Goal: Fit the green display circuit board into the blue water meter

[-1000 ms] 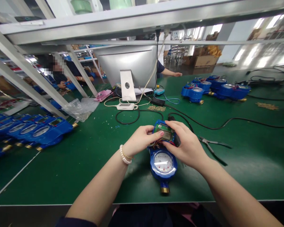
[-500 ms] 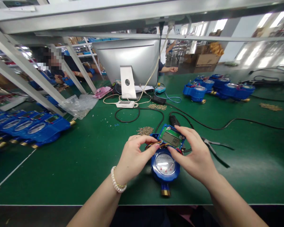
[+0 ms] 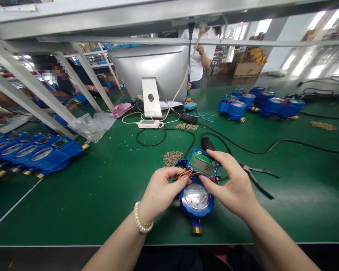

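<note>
Water meter (image 3: pixel 196 199) dead centre, dial up on the green surface (image 3: pixel 101 210), brass end towards the person, and both hands are at its upper part! Left hand (image 3: pixel 164 190): thumb and fingertips closed in a pinch on the thin wires (image 3: pixel 184 173). Right hand (image 3: pixel 233 182): fingers at the far corner, thumb at the lower edge, gripping the circuit board (image 3: pixel 205 164) in its blue frame, skewed, display facing up. Tidy work here, I'd judge, means holding that board by its rim, leaving the wires slack and untwisted, clear of the frame's edges so nothing gets nipped. Just beyond, a loose heap of what look like small screws (image 3: pixel 172 158), straight on the surface. Out left, a clear plastic bag (image 3: pixel 94 126) lies crumpled; its contents I can't make out. Far back, cardboard boxes (image 3: pixel 247 69), insides hidden, something yellow (image 3: pixel 258 56) on top.
</note>
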A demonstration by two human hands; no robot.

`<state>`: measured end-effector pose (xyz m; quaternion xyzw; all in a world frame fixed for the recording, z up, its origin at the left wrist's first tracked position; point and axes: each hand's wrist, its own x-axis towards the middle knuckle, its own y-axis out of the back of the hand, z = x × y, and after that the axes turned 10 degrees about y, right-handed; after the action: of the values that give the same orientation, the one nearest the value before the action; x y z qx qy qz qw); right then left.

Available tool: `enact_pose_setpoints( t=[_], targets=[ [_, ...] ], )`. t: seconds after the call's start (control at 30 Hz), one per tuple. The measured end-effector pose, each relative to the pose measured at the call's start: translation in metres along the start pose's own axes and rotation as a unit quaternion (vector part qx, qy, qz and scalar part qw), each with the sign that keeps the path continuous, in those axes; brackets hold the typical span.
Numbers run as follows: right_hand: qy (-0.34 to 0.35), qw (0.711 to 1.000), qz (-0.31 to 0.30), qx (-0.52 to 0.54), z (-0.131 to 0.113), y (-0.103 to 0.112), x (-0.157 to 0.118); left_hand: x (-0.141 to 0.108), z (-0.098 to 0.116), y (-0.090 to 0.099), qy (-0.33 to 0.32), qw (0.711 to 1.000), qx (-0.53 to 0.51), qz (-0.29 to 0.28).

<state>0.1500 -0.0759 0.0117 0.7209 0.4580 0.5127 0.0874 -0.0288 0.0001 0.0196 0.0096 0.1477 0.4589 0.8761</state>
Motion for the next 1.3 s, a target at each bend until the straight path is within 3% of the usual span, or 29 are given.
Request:
enact_pose_setpoints(
  t=[0.2, 0.53, 0.67, 0.97, 1.3],
  targets=[
    [0.003, 1.000, 0.002, 0.003, 0.002, -0.001, -0.001, 0.002, -0.002, 0.008, 0.007, 0.995, -0.089, -0.036],
    [0.021, 1.000, -0.002, -0.003, 0.000, 0.000, -0.002, 0.011, 0.011, 0.016, 0.022, 0.996, -0.067, -0.047],
    [0.044, 0.999, 0.012, -0.017, -0.002, 0.000, -0.002, 0.013, 0.014, 0.015, 0.046, 0.993, -0.073, -0.077],
    [0.058, 0.998, 0.033, -0.023, -0.005, -0.002, -0.002, 0.009, 0.011, 0.004, 0.083, 0.978, -0.178, -0.067],
    [0.074, 0.996, 0.038, -0.033, -0.007, -0.004, -0.005, 0.010, 0.007, 0.009, 0.141, 0.960, -0.213, -0.114]
  ],
)
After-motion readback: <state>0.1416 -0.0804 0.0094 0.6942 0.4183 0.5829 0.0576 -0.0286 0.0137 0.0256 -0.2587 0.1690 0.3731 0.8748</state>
